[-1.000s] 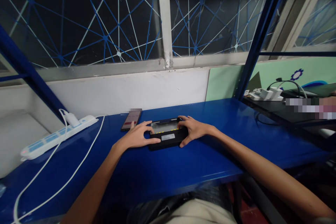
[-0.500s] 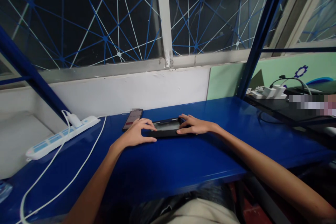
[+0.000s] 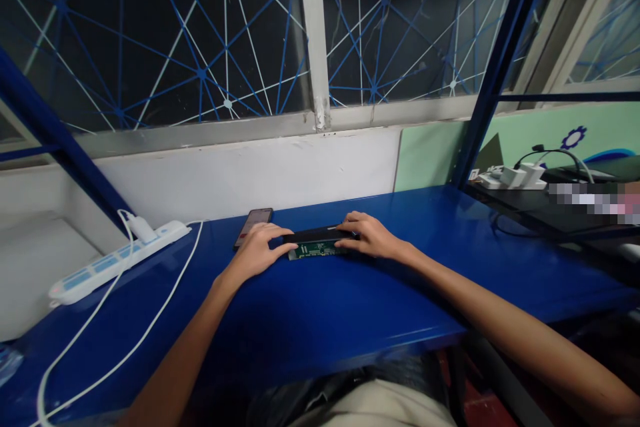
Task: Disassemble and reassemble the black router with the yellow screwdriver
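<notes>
A flat black device point(image 3: 317, 235) lies on the blue table point(image 3: 310, 320), with a green circuit board point(image 3: 315, 250) showing along its near edge. My left hand point(image 3: 259, 250) grips its left end, fingers curled over the top. My right hand point(image 3: 369, 237) grips its right end the same way. A dark phone point(image 3: 254, 221) with a reddish screen lies just behind my left hand.
A white power strip point(image 3: 113, 259) with a plugged charger and white cable point(image 3: 115, 347) lies at the left. Blue frame posts point(image 3: 493, 73) stand at left and right. A neighbouring dark table point(image 3: 540, 203) at the right holds white chargers.
The device was lowered from a tilted hold to flat on the table, then turned so the green circuit board faces me. Both hands stayed at its ends.
</notes>
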`<state>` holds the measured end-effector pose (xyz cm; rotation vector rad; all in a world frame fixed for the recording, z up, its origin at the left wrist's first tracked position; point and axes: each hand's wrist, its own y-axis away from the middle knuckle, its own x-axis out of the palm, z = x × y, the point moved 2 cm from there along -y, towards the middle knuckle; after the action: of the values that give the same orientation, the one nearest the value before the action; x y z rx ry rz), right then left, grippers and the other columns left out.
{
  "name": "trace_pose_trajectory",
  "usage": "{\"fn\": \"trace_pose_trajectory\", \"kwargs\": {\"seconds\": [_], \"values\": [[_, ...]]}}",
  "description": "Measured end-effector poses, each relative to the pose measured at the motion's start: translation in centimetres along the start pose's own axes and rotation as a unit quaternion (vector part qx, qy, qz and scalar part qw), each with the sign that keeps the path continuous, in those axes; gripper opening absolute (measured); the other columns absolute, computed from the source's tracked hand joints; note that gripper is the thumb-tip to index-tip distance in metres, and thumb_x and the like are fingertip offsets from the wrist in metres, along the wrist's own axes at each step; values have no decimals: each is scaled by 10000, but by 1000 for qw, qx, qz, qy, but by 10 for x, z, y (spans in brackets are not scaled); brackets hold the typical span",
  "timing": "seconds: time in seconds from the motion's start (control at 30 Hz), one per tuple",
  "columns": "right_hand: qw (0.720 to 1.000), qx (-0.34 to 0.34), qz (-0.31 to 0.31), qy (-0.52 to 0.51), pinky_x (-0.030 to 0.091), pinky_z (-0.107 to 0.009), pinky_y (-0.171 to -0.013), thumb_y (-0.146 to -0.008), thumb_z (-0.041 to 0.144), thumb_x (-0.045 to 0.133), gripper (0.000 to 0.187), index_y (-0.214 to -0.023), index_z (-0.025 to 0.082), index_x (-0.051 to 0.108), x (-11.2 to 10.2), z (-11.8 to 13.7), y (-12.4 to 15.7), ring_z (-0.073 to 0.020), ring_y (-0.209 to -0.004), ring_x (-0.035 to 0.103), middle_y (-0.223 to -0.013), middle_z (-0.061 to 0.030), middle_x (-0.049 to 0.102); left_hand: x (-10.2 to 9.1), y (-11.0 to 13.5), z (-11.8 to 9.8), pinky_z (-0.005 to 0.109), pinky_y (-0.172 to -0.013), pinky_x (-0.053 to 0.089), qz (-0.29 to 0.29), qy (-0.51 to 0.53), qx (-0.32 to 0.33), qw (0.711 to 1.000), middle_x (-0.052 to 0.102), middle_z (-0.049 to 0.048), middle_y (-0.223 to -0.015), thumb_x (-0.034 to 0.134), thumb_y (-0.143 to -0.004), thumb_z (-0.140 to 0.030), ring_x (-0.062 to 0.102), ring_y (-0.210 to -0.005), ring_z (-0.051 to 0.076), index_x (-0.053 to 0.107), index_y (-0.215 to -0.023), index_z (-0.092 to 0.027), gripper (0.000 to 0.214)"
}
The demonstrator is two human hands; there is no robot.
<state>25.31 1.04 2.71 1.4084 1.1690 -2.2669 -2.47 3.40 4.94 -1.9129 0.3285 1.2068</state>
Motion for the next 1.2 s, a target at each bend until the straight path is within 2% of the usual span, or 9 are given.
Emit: {"fn": "trace_pose_trajectory", "kwargs": {"seconds": [0.13,0.23,0.3,0.4,0.5,0.7,0.9,1.07,1.2], "values": [[998,35,-33,-45,438,-299,-706,-901,467,553,395,-1116,155,664,-8,2,-1,-191,-807,605,-939,-92,667,-1,-1,-3,384,-865,458,-35,-1,-3,999,735,36,-953,624,-862,-430,644,-886,212,719,-961,-239,235],[993,62,-39,-90,416,-273,-670,-923,441,520,342,-1061,175,685,-12,4,-3,-170,-779,606,-919,-69,689,-3,-2,-4,356,-842,462,-32,16,-6,999,739,38,-936,614,-874,-408,645,-856,198,726,-985,-233,236],[992,69,-20,-105,399,-266,-653,-934,437,495,336,-1017,182,699,-12,6,-3,-162,-758,600,-890,-57,696,-4,-1,-4,333,-804,467,3,42,4,999,741,37,-904,590,-891,-389,643,-828,191,735,-976,-231,231],[990,67,46,-112,372,-259,-620,-948,454,458,393,-876,165,714,-8,8,-3,-142,-669,566,-777,-40,682,-4,0,-3,299,-768,460,87,88,33,992,727,35,-891,536,-925,-363,631,-820,175,747,-912,-225,253],[989,54,93,-100,362,-255,-620,-953,454,448,429,-789,155,706,-2,7,-2,-134,-645,549,-721,-34,656,-4,1,-3,280,-766,438,143,86,27,986,684,35,-927,525,-931,-369,606,-838,164,744,-866,-221,273],[991,42,119,-44,375,-246,-653,-937,462,489,367,-872,196,734,7,8,2,-178,-845,603,-902,-60,662,5,3,-2,281,-775,393,201,75,32,976,607,35,-885,520,-924,-423,552,-819,164,710,-743,-189,352],[992,66,98,48,342,-250,-622,-927,491,493,358,-947,216,720,9,11,2,-168,-799,607,-951,-57,637,15,6,4,261,-744,375,213,75,9,974,565,37,-911,495,-928,-444,528,-815,161,711,-742,-190,381],[979,169,32,107,281,-253,-550,-922,465,487,323,-907,207,680,-5,-1,-1,-158,-719,587,-909,-60,657,21,5,0,262,-722,378,201,45,-15,978,542,34,-898,513,-925,-416,531,-790,157,749,-865,-222,311],[951,282,72,106,267,-261,-514,-840,571,532,388,-836,209,674,-9,-24,3,-186,-667,589,-730,-62,666,25,4,-4,280,-723,388,190,22,-12,982,552,41,-860,511,-929,-404,536,-794,171,756,-891,-223,307]]}}
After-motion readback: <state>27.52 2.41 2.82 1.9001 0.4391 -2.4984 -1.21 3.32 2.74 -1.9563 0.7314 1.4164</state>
